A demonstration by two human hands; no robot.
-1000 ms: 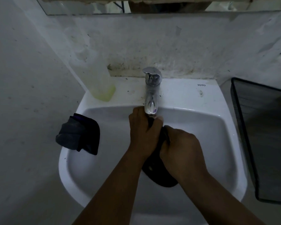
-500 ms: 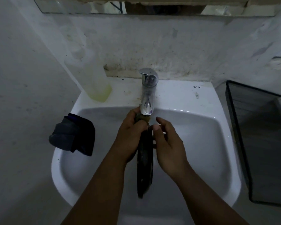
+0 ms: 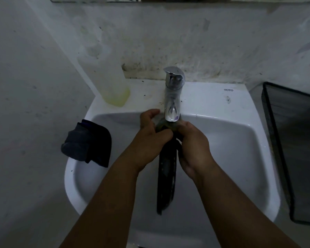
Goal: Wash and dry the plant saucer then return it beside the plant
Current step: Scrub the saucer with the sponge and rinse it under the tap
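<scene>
The dark round plant saucer [image 3: 166, 178] stands on edge inside the white sink [image 3: 240, 140], its top rim just under the chrome tap's spout [image 3: 172, 106]. My left hand [image 3: 150, 135] grips the saucer's upper left side, fingers curled over the rim. My right hand [image 3: 193, 142] holds the upper right side, with a greenish pad or sponge [image 3: 164, 125] pressed near the rim between both hands. I cannot tell which hand holds the pad, or whether water runs.
A dark folded cloth [image 3: 87, 143] hangs over the sink's left rim. A pale plastic bottle with yellowish liquid [image 3: 111, 83] stands at the back left corner. A black wire-mesh basket [image 3: 293, 149] sits to the right. Stained walls close in behind and left.
One second ago the saucer lay flatter under my right hand. It then turned on edge; my right hand, open half a second ago, has now closed on its upper right side.
</scene>
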